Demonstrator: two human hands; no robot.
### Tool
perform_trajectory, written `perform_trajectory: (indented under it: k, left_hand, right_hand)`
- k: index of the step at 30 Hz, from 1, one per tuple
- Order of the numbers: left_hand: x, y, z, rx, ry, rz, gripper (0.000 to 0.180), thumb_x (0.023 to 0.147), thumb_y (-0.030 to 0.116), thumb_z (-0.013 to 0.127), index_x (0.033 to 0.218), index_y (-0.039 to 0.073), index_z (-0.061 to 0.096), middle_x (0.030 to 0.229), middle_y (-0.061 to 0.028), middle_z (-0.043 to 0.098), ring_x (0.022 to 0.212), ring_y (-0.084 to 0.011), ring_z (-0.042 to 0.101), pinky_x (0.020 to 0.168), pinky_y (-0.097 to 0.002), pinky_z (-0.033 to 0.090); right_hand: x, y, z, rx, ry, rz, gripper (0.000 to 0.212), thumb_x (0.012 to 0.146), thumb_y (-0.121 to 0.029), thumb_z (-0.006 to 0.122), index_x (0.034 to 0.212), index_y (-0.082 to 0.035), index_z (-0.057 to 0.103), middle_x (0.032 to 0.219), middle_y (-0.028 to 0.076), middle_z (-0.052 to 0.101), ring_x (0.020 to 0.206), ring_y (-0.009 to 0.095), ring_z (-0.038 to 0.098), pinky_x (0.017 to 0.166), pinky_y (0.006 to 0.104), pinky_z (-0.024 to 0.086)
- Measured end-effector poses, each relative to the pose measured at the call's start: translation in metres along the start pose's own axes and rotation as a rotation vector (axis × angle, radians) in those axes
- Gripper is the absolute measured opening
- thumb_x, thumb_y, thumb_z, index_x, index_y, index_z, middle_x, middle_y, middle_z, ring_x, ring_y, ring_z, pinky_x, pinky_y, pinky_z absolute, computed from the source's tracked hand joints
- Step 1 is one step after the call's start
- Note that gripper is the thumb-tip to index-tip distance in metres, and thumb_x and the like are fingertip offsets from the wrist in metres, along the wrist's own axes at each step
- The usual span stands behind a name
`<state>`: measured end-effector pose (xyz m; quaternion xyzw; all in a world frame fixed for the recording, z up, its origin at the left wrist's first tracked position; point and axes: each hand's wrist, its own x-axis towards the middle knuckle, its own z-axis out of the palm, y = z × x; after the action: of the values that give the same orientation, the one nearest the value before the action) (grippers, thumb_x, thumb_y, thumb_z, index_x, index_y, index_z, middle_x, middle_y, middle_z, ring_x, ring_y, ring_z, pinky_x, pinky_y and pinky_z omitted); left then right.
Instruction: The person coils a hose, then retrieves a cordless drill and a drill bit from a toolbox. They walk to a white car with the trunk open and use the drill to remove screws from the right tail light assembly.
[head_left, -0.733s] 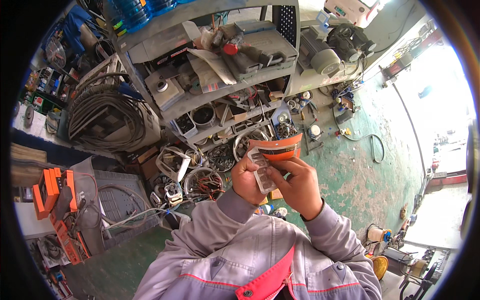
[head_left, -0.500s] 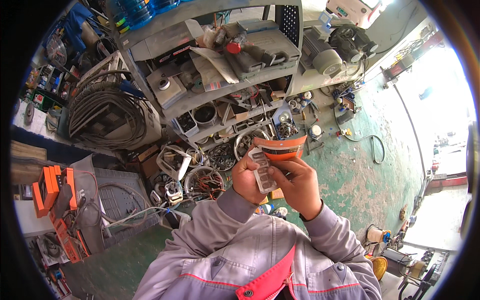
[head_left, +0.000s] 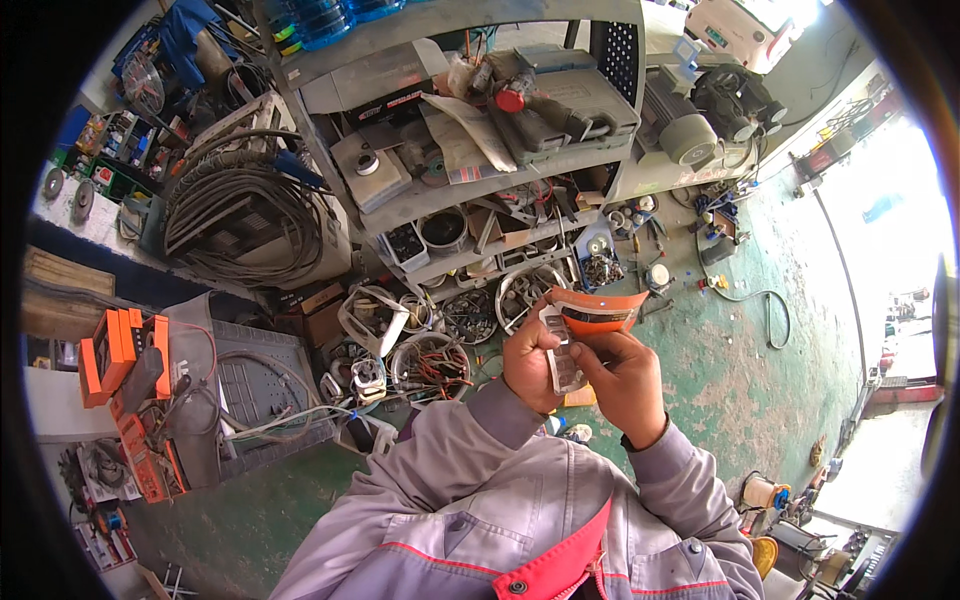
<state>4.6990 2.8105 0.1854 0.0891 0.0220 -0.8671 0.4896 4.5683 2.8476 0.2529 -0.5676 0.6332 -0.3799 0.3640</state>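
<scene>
In front of my chest, both of my hands are raised close together. My left hand (head_left: pixel 530 368) is closed around the edge of a clear plastic blister tray (head_left: pixel 566 372) with a row of small compartments. My right hand (head_left: pixel 632 376) grips an orange packet (head_left: pixel 602 312) with a dark printed band, its bent upper part standing above the fingers. The right thumb reaches over to the tray. The packet's lower part is hidden behind that hand, and I cannot tell what the compartments hold.
Ahead stands a grey metal shelf (head_left: pixel 400 205) loaded with tools and boxes. Below it are tubs of cables (head_left: pixel 432 368) and metal parts. A coiled black hose (head_left: pixel 240 232) hangs at left, near orange boxes (head_left: pixel 122 350). A motor (head_left: pixel 680 125) sits at far right. Worn green floor (head_left: pixel 740 400) spreads rightward.
The whole view has shifted, so surroundings and hands sit further right in the picture. The tray has tilted more upright between my hands. Both hands keep their hold.
</scene>
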Motion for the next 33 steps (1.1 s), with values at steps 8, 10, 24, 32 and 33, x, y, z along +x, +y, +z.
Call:
perform_trajectory:
  k: [8,10,24,32,33]
  left_hand:
    - [0.001,0.003,-0.011,-0.021,-0.015,-0.019,0.047,0.082,0.019,0.043,0.124,0.005,0.059,0.115,-0.0123,0.068,0.105,-0.0284,0.067,0.096,-0.0427,0.054]
    - [0.000,0.003,-0.010,-0.027,0.003,-0.006,0.045,0.083,0.020,0.043,0.122,0.005,0.060,0.115,-0.0118,0.068,0.104,-0.0284,0.067,0.096,-0.0432,0.054]
    - [-0.008,-0.002,0.004,0.024,0.009,0.077,0.047,0.080,0.014,0.042,0.123,0.006,0.056,0.125,-0.0152,0.063,0.119,-0.0320,0.061,0.108,-0.0462,0.048]
    - [-0.005,0.001,-0.005,0.051,-0.061,0.072,0.061,0.080,0.024,0.044,0.137,0.004,0.053,0.143,-0.0199,0.056,0.129,-0.0375,0.056,0.112,-0.0527,0.044]
    - [-0.004,0.001,-0.006,0.063,-0.049,0.062,0.063,0.079,0.026,0.044,0.137,0.004,0.053,0.144,-0.0209,0.055,0.130,-0.0382,0.056,0.112,-0.0530,0.044]
  right_hand:
    - [-0.003,-0.004,0.012,-0.172,0.077,-0.146,0.019,0.088,-0.009,0.074,0.104,0.001,0.074,0.093,0.015,0.069,0.071,0.024,0.070,0.066,0.0337,0.055]
    - [-0.003,-0.004,0.013,-0.177,0.074,-0.172,0.019,0.088,-0.008,0.074,0.105,0.001,0.075,0.094,0.015,0.069,0.073,0.026,0.070,0.067,0.0341,0.055]
    - [0.003,0.003,0.003,-0.036,-0.012,-0.094,0.021,0.086,-0.008,0.076,0.105,-0.001,0.077,0.096,0.013,0.072,0.075,0.022,0.070,0.070,0.0314,0.056]
    - [-0.005,-0.009,-0.002,-0.010,-0.037,-0.032,0.023,0.088,-0.007,0.076,0.109,0.000,0.075,0.096,0.008,0.071,0.078,0.014,0.068,0.071,0.0275,0.054]
    - [-0.006,-0.011,-0.001,-0.005,-0.031,-0.072,0.027,0.086,-0.007,0.077,0.112,-0.001,0.074,0.099,0.009,0.071,0.078,0.015,0.069,0.070,0.0283,0.056]
